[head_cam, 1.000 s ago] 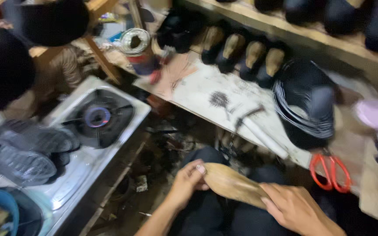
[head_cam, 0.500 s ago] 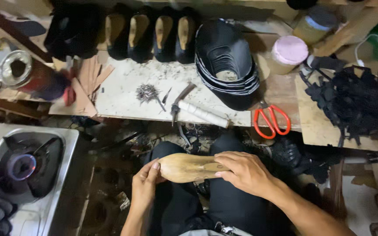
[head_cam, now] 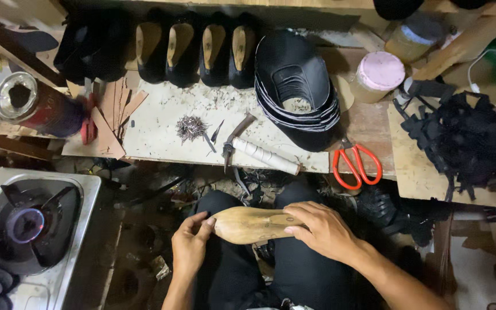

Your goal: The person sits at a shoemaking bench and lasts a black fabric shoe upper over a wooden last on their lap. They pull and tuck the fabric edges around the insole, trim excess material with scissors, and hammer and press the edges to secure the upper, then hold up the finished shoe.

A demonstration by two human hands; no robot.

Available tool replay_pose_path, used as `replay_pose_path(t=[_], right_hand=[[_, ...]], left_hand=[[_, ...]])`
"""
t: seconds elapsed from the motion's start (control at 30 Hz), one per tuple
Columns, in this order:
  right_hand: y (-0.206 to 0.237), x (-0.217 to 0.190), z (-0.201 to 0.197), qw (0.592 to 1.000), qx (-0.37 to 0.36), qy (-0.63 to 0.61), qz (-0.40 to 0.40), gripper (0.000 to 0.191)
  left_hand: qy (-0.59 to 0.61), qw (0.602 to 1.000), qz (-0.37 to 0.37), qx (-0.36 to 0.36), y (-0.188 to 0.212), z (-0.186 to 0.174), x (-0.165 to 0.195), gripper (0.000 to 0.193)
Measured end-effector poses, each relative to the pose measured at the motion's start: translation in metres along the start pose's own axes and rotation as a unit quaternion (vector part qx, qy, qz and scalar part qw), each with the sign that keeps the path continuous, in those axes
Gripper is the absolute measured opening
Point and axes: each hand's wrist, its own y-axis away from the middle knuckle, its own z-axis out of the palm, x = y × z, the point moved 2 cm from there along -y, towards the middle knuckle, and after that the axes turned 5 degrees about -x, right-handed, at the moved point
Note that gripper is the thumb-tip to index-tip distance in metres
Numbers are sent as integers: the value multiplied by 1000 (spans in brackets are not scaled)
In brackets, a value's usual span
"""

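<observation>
A tan wooden shoe last (head_cam: 248,224) lies across my lap, its toe pointing left. My left hand (head_cam: 189,248) pinches the toe end, fingers curled onto it. My right hand (head_cam: 321,229) covers the heel end from above. On the low workbench (head_cam: 162,115) beyond my knees lie a hammer with a white-wrapped handle (head_cam: 262,154), a small heap of nails (head_cam: 190,127) and red-handled scissors (head_cam: 356,164).
A stack of black shoe uppers (head_cam: 297,86) and a row of lasted black shoes (head_cam: 193,51) sit at the bench's back. A lit gas stove (head_cam: 27,224) stands at left, a tin can (head_cam: 27,103) above it. A pink-lidded jar (head_cam: 377,74) and black straps (head_cam: 460,138) lie right.
The view has swung from the left to straight over the bench and steadied. Both hands keep hold of the wooden last on my lap.
</observation>
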Motion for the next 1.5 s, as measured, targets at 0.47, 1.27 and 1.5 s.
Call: replay_pose_path(t=[0.47, 1.27, 1.5], right_hand=[[-5, -15, -56, 987, 40, -70, 136, 39], [-16, -33, -69, 994, 106, -4, 37, 37], [-80, -9, -105, 978, 189, 92, -8, 24]], left_hand=[[30, 999, -20, 6, 1, -2, -15, 35], [20, 1000, 14, 8, 18, -10, -9, 32], [28, 999, 15, 3, 21, -8, -10, 30]])
